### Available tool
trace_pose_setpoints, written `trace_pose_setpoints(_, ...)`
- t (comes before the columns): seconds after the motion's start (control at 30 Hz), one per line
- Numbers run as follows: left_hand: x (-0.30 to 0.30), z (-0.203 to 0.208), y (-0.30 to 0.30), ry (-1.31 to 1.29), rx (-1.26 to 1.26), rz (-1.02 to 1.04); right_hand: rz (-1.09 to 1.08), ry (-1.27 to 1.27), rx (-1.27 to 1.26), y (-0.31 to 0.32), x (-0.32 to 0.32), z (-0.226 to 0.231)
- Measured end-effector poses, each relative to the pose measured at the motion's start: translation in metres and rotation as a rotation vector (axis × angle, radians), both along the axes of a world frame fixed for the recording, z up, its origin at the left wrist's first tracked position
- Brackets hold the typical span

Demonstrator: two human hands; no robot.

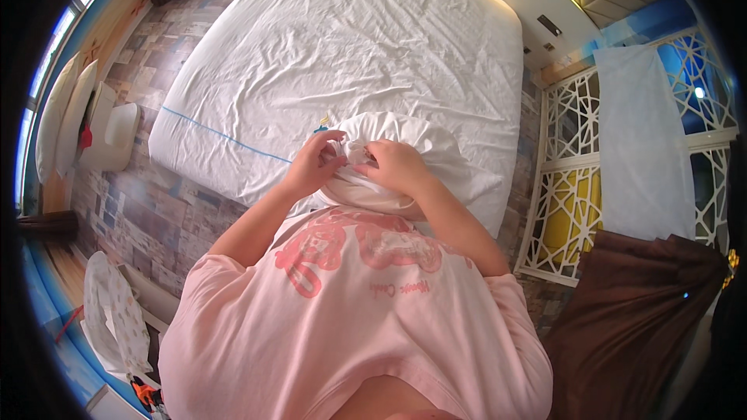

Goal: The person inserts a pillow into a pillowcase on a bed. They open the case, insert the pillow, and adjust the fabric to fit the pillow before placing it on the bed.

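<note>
A rounded bundle of white cloth, perhaps a stuffed pillow or cover, lies against my body at the near edge of the bed. My left hand curls its fingers and thumb around a fold at the bundle's left side. Close by on the right, my right hand pinches gathered cloth near the middle, its fingertips partly hidden in the folds. A small blue and yellow item sits just beyond my left fingers; its kind is unclear. From the left, a thin blue line runs across the sheet toward my left hand.
The bed has a wrinkled white sheet. On the left stand a white chair and white pillows. A white lattice partition with a white cloth draped over it is on the right, near a brown curtain.
</note>
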State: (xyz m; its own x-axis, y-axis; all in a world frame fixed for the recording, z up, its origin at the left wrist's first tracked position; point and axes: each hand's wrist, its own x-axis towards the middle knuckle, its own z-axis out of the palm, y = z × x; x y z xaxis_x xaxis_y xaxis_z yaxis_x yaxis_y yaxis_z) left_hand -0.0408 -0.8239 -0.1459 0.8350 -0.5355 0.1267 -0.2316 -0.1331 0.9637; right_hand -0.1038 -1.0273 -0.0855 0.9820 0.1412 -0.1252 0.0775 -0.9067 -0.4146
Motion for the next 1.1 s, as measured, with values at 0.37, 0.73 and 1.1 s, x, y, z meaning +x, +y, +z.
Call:
trace_pose_setpoints(0.37,0.009,-0.021,-0.010,-0.279,0.153,-0.065,-0.171,-0.115,0.015,0.017,-0.003,0.003)
trace_pose_setpoints(0.73,0.015,-0.002,-0.011,-0.599,0.157,-0.061,-0.220,-0.312,0.171,-0.021,0.057,0.023)
trace_pose_setpoints(1.1,-0.012,0.034,-0.039,-0.808,-0.008,-0.377,-0.241,-0.698,0.263,-0.036,0.058,0.024)
